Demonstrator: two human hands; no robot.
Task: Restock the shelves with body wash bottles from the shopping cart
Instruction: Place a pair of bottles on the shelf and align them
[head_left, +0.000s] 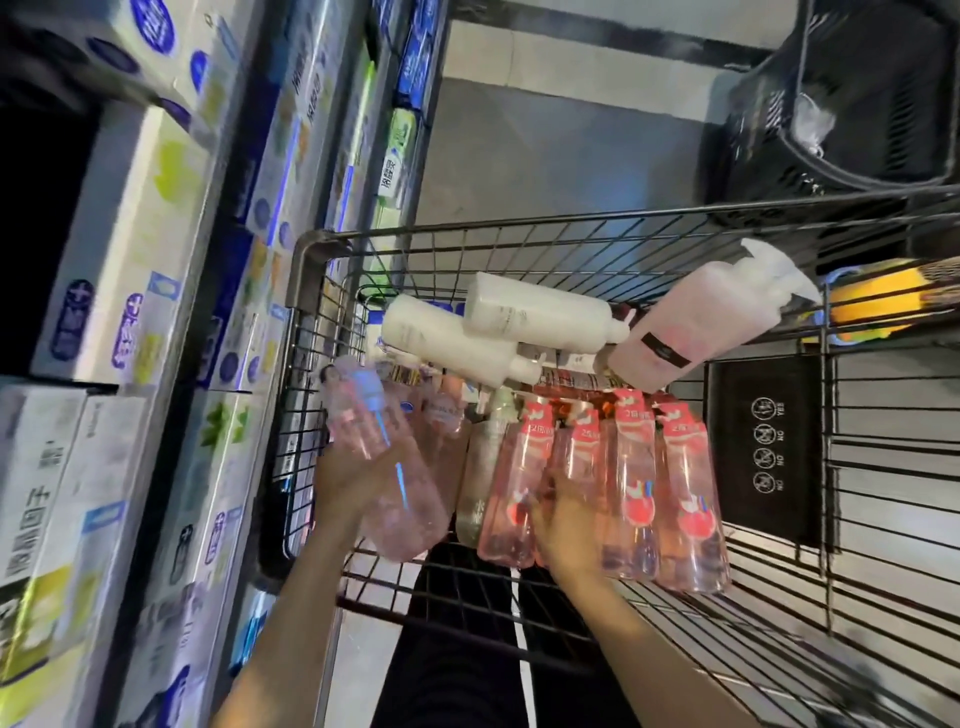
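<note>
While the wire shopping cart (571, 228) stood beside the stocked shelves (171, 332), pink body wash bottles (634, 488) lay in a row inside it; the left hand (345, 480) gripped a clear pink bottle (384, 467) from below, fingers curled round it, and the right hand (569, 530) rested on the row, fingers loosely spread

Bare forearms, no sleeves showing, no watch or rings on the left hand (345, 480) or the right hand (563, 530). Dark ribbed trousers (447, 639) below, between the arms.
</note>
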